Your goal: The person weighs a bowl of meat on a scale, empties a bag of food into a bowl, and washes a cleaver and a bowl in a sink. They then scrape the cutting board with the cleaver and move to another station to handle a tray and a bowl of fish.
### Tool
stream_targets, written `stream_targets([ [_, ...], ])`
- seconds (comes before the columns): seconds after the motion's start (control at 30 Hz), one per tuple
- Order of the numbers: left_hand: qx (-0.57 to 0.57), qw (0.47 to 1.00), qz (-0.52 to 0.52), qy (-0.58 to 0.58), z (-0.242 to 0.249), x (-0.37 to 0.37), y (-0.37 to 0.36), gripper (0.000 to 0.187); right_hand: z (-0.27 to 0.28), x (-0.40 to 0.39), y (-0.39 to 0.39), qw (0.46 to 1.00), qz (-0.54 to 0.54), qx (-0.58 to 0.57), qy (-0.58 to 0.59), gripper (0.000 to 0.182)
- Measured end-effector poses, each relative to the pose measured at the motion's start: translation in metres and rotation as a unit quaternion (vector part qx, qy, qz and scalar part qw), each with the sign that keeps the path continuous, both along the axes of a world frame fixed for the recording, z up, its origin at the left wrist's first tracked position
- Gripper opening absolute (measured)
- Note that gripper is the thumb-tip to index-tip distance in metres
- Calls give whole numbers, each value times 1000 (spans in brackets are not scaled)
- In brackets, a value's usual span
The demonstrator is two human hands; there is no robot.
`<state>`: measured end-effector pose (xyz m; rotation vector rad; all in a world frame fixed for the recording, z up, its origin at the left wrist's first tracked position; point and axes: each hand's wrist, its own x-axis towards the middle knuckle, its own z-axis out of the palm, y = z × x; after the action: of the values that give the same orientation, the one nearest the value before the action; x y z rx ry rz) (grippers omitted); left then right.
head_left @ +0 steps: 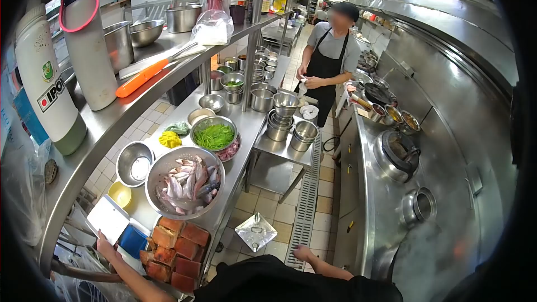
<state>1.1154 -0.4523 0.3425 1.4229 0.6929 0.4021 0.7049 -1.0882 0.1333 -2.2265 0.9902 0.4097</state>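
Big perforated steel bowl (156, 174) on the counter holds a heap of fish (193, 182); behind it, a smaller bowl (193, 137) of cut greens (214, 136), beside reddish meat (230, 151). Plain steel bowl (132, 166) and yellow bowl (120, 194) sit to the left. Left hand (105, 248) touches the near edge of a white flat piece (107, 218), which lies just beside a blue container (133, 239); can't tell how firm the grip is. Brown blocks (176, 251) line the counter's near end, close to its edge. Right hand (302, 253) is out over the aisle, fingers looking curled; can't tell how closed. Aisle gives open room between counter and cooking range (364, 173); square tin (255, 231) on the floor there. Counter (249, 134) is metal, floor (240, 204) tiled, drain grate (305, 207) alongside. Co-worker in black apron (327, 61) stands farther up.
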Motion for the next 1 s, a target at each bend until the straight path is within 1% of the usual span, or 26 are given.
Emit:
stream_targets([
  [0.07,-4,1000,18,7,-3,1,4,37,71,53,18,999,-23,23,-21,52],
  [0.13,-7,1000,29,10,-11,1,5,39,100,105,25,988,26,-10,-154,65],
  [0.17,-8,999,32,9,-17,3,8,40,104,128,25,975,55,-26,-212,77],
  [0.23,4,999,43,18,-22,12,9,41,215,177,57,969,70,29,-236,86],
  [0.3,41,996,54,57,-27,9,15,42,249,212,74,921,141,-32,-361,92],
  [0.37,95,993,68,5,-33,10,13,44,276,244,88,916,173,-56,-358,93],
  [0.4,122,989,77,-22,-32,9,10,45,282,254,95,912,190,-68,-357,93],
  [0.43,153,984,85,-47,-29,6,11,46,278,259,100,912,225,-90,-330,94],
  [0.47,189,978,89,20,-25,4,10,58,274,270,99,908,261,-117,-306,95],
  [0.5,217,970,106,34,-16,0,3,61,269,277,100,903,294,-140,-281,95],
  [0.53,244,960,125,48,-10,-4,-6,66,263,279,103,912,313,-143,-224,93],
  [0.57,272,949,144,63,-4,-8,-12,71,258,278,108,912,288,-130,-262,92],
  [0.63,418,884,209,33,1,-11,-23,72,252,276,117,907,233,-104,-336,91],
  [0.67,487,841,236,18,3,-13,-31,72,250,276,119,901,234,-109,-349,91],
  [0.7,554,791,259,3,5,-16,-39,73,250,275,121,904,254,-119,-322,91],
  [0.77,530,814,227,-68,38,-24,-69,71,251,275,125,909,290,-138,-267,91],
  [0.83,511,828,199,-115,76,-34,-109,69,253,274,130,895,309,-162,-276,91],
  [0.87,488,841,174,-158,88,-37,-124,66,254,275,131,888,320,-175,-281,90],
  [0.97,460,857,79,-220,108,-43,-162,66,259,273,135,901,284,-139,-296,88],
  [1.0,454,851,52,-259,106,-40,-169,66,256,272,134,899,272,-127,-319,87],
])
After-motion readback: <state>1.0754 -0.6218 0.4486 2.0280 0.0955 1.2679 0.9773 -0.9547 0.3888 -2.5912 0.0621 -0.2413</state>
